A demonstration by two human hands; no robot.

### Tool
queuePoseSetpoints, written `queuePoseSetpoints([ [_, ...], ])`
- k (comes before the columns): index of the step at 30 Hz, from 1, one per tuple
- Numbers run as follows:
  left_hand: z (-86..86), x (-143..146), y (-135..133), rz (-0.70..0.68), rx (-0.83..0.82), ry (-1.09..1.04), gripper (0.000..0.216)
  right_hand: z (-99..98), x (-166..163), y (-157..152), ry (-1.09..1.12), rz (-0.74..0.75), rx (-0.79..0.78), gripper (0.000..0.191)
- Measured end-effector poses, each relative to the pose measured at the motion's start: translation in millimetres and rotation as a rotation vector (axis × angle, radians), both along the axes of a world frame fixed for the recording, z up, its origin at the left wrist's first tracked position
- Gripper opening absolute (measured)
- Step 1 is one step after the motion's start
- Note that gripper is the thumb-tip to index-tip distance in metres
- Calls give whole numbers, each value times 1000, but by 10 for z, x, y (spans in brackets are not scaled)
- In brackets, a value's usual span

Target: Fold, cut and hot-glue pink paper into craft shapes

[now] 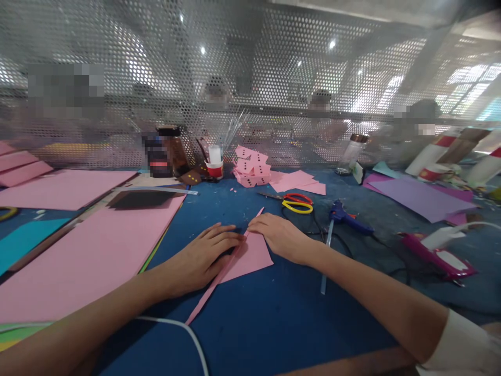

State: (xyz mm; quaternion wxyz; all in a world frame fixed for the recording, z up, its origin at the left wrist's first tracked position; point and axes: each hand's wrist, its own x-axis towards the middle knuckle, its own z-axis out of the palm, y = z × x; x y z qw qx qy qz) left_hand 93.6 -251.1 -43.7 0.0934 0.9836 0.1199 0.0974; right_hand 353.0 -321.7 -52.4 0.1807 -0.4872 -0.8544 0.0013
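A pink sheet of paper [250,258] lies at the middle of the blue table, its left edge rolled into a thin slanted tube that sticks out at both ends. My left hand [199,258] presses along the roll from the left, fingers bent over it and thumb tucked alongside. Close to the roll's upper end, my right hand [279,235] pinches the paper with its fingers together. Scissors [299,203] with red and yellow handles lie just beyond my right hand. To their right rests a blue glue gun [344,216] with a clear glue stick in it.
Stacked pink sheets [102,250] cover the left side. Folded pink paper pieces with black dots [252,167] sit at the back beside a red-and-white cup [214,169]. Purple paper [425,196] and a magenta power strip [438,256] are at right. A white cable [191,334] crosses the front.
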Motion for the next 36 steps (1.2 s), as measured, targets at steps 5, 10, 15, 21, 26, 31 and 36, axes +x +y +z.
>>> queuePoseSetpoints([
  [5,1,16,-1,5,15,1,42,11,0,5,0,8,4,39],
  [10,1,17,-7,12,19,-10,40,3,8,-3,9,14,13,40],
  [15,-6,-30,2,21,22,-57,35,-23,30,-6,-19,25,34,42],
  [21,-12,-53,21,-4,65,-54,33,-10,16,-1,-119,32,51,39],
  [26,-24,-53,8,-4,59,-46,32,9,-14,-26,-102,65,105,32],
  [31,-43,-51,10,-5,72,-53,30,34,-29,-17,-96,107,88,36],
  [36,-52,-48,15,-9,77,-55,31,38,-35,13,-83,97,66,38],
])
